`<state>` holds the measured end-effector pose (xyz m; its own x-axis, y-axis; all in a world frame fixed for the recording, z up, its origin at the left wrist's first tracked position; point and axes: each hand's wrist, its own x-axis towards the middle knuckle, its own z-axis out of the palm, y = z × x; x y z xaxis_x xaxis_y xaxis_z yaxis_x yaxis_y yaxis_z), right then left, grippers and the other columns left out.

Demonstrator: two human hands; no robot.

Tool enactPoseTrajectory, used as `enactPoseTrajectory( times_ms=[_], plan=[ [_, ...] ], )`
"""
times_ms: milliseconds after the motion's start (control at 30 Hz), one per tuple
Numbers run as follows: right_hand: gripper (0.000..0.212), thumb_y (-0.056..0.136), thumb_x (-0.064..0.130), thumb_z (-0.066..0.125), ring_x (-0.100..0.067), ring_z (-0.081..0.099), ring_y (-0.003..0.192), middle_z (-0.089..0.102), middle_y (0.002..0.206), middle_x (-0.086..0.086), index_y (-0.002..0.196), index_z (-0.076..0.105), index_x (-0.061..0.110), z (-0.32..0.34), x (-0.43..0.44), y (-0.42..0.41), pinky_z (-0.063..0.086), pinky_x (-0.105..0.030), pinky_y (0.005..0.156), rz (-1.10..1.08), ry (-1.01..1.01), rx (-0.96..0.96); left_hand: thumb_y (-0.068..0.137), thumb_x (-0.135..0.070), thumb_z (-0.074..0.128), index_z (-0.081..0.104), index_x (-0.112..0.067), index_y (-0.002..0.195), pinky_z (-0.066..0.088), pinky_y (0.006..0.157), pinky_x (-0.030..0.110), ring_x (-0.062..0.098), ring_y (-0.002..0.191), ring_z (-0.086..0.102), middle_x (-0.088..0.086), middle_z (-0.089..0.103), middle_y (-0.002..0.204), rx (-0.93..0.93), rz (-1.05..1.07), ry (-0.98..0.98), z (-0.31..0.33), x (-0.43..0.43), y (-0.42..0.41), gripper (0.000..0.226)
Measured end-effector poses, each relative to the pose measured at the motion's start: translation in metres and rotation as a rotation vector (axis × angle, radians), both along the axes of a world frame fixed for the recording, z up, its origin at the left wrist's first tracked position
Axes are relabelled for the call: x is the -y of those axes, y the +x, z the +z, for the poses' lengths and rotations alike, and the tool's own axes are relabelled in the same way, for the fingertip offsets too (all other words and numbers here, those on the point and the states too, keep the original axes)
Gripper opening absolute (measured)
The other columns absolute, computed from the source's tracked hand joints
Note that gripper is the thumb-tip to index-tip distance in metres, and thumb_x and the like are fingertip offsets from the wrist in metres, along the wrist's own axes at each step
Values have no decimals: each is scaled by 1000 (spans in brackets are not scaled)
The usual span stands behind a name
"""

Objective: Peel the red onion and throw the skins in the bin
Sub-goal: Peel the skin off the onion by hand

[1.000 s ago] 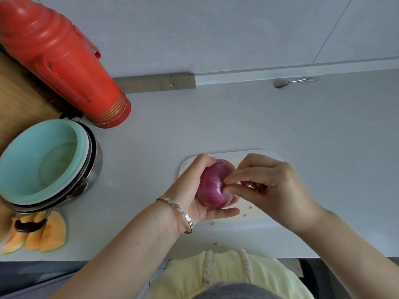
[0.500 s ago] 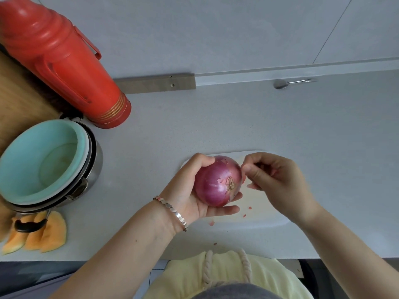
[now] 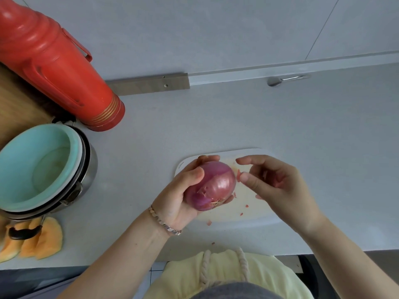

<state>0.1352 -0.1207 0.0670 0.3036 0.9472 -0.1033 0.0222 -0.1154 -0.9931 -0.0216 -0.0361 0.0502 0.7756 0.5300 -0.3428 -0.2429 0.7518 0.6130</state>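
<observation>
Peeling barely begun: left hand [image 3: 183, 190] grips the red onion [image 3: 212, 185], skin largely on; right hand [image 3: 278, 182] slack, fingers apart. Skin flakes [image 3: 246, 206] unbinned on the cutting board [image 3: 257, 215].

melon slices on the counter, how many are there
3, fanned side by side at the counter's front-left corner by the pot: left slice, middle slice, right slice. More may be hidden off the frame's left edge.

Left grip [image 3: 179, 194] curled round red onion [image 3: 216, 184]; right grip [image 3: 280, 186] loosely open.
</observation>
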Motion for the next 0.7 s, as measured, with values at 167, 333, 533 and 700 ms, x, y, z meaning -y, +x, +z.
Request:
enactPoseTrajectory(
  times_ms=[167, 333, 533, 700],
  plan=[
    [34, 61, 49, 76, -4, 34, 50, 39, 54, 14, 90, 68, 33, -5, 5, -5, 32, -9, 51, 43, 128, 85, 32, -36, 92, 75, -17, 91, 58, 66, 42, 29, 82, 71, 17, 70, 91, 33, 45, -46, -1, 2, 3, 64],
    [33, 61, 44, 77, -2, 35, 50, 41, 56, 16, 90, 66, 34, 0, 5, -11, 30, -6, 53, 3, 194, 284, 29, -37, 92, 74, -17, 84, 58, 66, 42, 30, 82, 70, 16, 70, 92, -16, 72, -39, -3, 2, 5, 62],
    [26, 68, 38, 69, 1, 36, 53, 31, 59, 19, 91, 61, 27, 7, 4, -12, 29, -4, 52, 16, 255, 537, 42, -29, 83, 53, -3, 107, 56, 71, 42, 31, 89, 63, 15, 63, 95, -105, 63, 26, 0, -1, 3, 76],
    [23, 68, 24, 73, 0, 32, 53, 32, 60, 17, 89, 64, 19, 6, 5, -14, 28, -3, 52, 17, 261, 617, 56, -29, 61, 46, -1, 112, 53, 61, 36, 31, 83, 59, 18, 57, 95, -139, 57, 75, 3, -3, 3, 64]
  ],
)
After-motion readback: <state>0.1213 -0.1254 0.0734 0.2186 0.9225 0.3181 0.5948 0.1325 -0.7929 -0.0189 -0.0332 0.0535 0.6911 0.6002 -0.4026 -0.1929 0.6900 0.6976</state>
